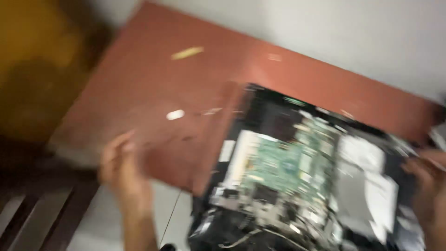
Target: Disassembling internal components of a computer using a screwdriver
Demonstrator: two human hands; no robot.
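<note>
- I look down on a reddish-brown bench whose top runs slantwise across the view; the whole picture is smeared with motion blur.
- Behind the bench stands a pale grey wall, and at the upper left a yellow-brown blur that I cannot identify.
- Below the bench edge I see light floor tiles, and at the lower left dark slats of some furniture.
- A few small scraps lie on the bench: a yellowish sliver near the far side and a white bit near the middle.
- The opened device, a black case with its cover off, rests on the near right part of the bench and hangs over its edge toward me.
- Inside the case I make out a green circuit board, pale metal shielding to its right, and grey connectors with loose cables at the near end.
- My left hand hangs at the bench's near edge, left of the device and apart from it, fingers loosely spread, holding nothing.
- My right hand is on the device's right edge; the blur stops me telling whether it grips it.
</note>
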